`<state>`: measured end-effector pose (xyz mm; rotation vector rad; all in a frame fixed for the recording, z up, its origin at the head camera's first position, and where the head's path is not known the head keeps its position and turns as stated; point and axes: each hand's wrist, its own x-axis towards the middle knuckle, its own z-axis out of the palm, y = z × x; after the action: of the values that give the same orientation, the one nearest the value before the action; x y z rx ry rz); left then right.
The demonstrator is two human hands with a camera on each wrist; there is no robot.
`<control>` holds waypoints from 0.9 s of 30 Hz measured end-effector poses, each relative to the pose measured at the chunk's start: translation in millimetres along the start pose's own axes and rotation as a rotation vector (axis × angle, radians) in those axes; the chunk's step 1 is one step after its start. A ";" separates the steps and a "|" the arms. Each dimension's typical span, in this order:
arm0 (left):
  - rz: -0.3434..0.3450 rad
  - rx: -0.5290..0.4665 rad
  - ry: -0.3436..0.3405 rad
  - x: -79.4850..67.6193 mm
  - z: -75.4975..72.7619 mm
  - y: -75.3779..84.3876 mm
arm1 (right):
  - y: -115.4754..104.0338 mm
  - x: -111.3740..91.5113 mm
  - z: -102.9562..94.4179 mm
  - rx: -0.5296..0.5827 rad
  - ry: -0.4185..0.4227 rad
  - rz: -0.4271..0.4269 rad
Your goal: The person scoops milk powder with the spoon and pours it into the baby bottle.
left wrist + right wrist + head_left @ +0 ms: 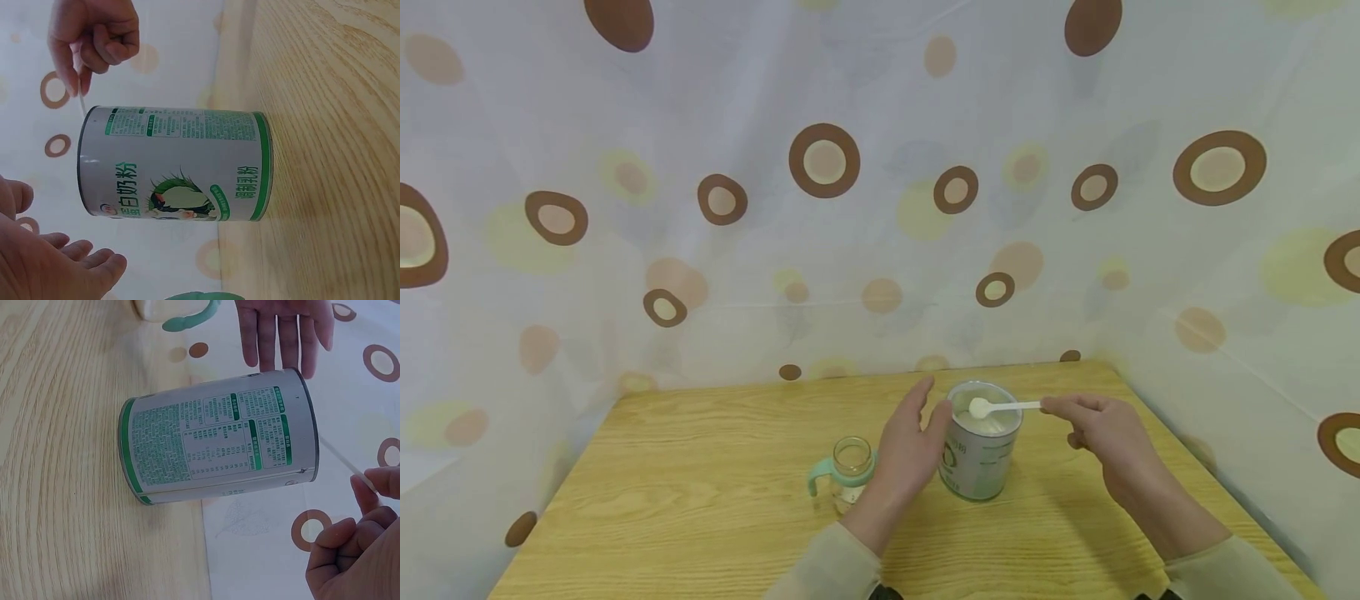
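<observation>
An open milk powder can (981, 462), white with a green base band and green print, stands upright on the table. The right hand (1108, 429) pinches the handle end of a white scoop (1011, 407). In the head view the scoop's bowl, filled with pale powder, lies over the can's mouth. At the can's left side the left hand (912, 442) has its fingers extended and holds nothing; whether it touches the can I cannot tell. Left of that hand is a glass bottle (852, 457) with a mint-green handled collar and no lid, partly hidden by the wrist.
The wooden table (700, 500) reaches back to a white curtain (880, 242) patterned with brown, yellow and peach spots. This curtain also hangs along the left and right sides of the table.
</observation>
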<state>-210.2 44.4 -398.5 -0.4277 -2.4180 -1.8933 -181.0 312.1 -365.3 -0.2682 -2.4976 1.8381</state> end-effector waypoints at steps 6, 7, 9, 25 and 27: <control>0.040 0.099 0.014 -0.8 -10.3 3.6 | -0.3 -0.8 0.8 -0.029 0.003 -0.011; 0.048 0.116 0.016 -1.1 -12.5 4.0 | -0.4 -1.0 0.8 -0.032 0.005 -0.014; 0.060 0.143 0.019 -2.0 -17.3 4.9 | -0.5 -1.0 0.8 -0.024 0.004 -0.018; 0.066 0.184 0.019 -15.0 -62.9 0.1 | -6.6 -1.1 4.4 0.073 -0.003 -0.021; 0.057 0.194 0.019 -16.9 -68.1 -1.9 | -7.5 -1.5 4.5 0.082 -0.005 -0.026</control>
<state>-203.6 -24.5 -386.4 -0.4601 -2.5170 -1.6129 -181.0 305.5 -359.5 -0.2270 -2.4096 1.9282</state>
